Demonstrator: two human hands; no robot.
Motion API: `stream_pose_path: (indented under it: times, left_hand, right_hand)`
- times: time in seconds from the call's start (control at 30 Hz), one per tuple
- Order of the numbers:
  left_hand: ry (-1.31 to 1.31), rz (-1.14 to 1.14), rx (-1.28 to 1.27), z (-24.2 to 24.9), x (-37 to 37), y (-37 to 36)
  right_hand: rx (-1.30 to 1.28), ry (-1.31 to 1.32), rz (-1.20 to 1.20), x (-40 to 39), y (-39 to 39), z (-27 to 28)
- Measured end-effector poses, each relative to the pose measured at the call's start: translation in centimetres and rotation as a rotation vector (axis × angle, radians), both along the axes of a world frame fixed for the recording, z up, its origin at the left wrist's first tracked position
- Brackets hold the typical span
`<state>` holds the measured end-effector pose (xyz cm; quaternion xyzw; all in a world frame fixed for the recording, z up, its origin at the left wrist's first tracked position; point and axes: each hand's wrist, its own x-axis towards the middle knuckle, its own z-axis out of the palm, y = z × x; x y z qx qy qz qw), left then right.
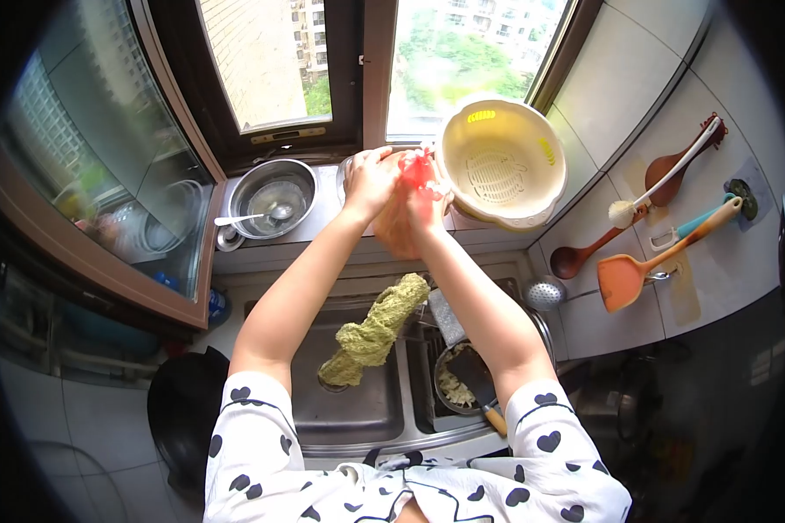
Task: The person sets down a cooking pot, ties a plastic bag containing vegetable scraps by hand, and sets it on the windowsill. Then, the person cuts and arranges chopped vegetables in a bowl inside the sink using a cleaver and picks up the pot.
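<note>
At the window sill my left hand (371, 181) is closed at the upper left of a thin, see-through orange-red plastic bag (396, 228). My right hand (431, 202) grips the bag's bunched red top, which partly covers its fingers. The bag hangs over the sill's front edge; what it contains, if anything, I cannot make out. Just right of my right hand, a large cream-yellow basin (502, 166) leans with its open side towards me. To the left stands a steel bowl (275, 199) with a spoon (257, 215) in it.
A twisted green cloth (371, 336) lies over the sink (358, 425). Right of it, a pan (440, 392) holds pale food and a black spatula. An orange turner (621, 281) and several other utensils hang on the right wall. An open window pane (105, 166) juts in at left.
</note>
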<state>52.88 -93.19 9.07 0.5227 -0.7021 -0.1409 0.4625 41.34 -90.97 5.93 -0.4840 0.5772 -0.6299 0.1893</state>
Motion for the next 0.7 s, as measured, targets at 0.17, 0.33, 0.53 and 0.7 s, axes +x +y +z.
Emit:
stream_pose_path:
  times: [0.17,0.33,0.53,0.7]
  left_hand:
    - [0.223,-0.162,0.202,-2.2,0.7,1.1]
    - [0.246,-0.271,0.258,-2.3,0.7,1.7]
    - [0.393,-0.345,0.215,-5.7,0.6,-0.1]
    - [0.245,-0.290,0.161,-5.2,0.3,0.5]
  right_hand:
    - [0.071,-0.147,-0.041,0.1,-4.5,-4.4]
    - [-0.102,-0.441,0.148,1.5,-0.9,1.3]
    - [-0.120,-0.145,0.148,0.7,-1.4,-0.2]
    - [-0.134,-0.156,0.381,-0.2,1.0,0.5]
